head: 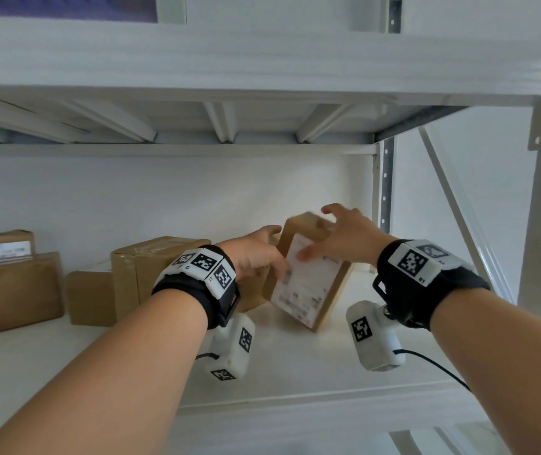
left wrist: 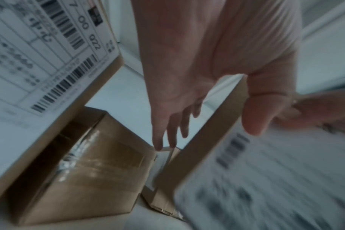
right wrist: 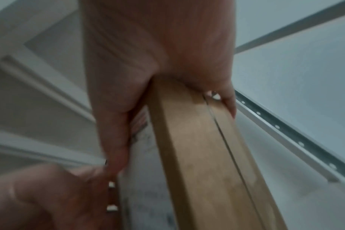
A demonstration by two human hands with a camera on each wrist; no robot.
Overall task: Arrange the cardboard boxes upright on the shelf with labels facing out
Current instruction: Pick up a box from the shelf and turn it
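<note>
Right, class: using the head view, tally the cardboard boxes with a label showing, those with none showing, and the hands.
Boxes, label showing: 2 (held box, back-left box)
Boxes, no label showing: 3 (front-left box, small box, taped box)
Hands: 2 (left hand, right hand)
Total: 7

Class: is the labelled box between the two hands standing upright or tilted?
Tilted: the labelled box leans right, balanced on one lower corner on the shelf.
</note>
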